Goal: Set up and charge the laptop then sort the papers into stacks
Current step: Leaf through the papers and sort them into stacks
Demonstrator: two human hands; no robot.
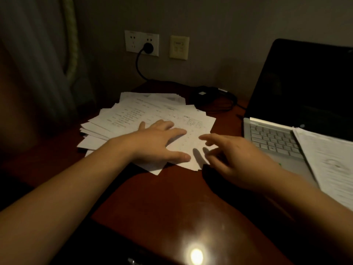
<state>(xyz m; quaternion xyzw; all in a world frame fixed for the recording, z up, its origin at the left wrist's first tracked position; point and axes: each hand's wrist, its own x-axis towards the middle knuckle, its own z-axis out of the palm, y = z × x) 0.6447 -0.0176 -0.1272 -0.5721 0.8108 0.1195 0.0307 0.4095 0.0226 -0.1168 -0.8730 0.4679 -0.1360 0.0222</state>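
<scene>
Papers (133, 113) fanned in a loose heap on the left half of the desk (162, 197). Left hand (158, 144) flat on top, fingers spread wide, pressing down. Right hand (235, 157) just over the heap's near right edge, fingers loosely spread, holding nothing, blurred. Laptop (277, 138) open at the right, screen dark, sheaf of sheets (328, 161) across its right side. Plug (148, 47) in the wall socket (131, 42).

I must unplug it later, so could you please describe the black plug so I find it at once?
On the wall behind the desk is a white double socket plate. The black plug sits in its right half, cable curving down to the desk; the left half is free, the beige plate beside it has no plug.
</scene>
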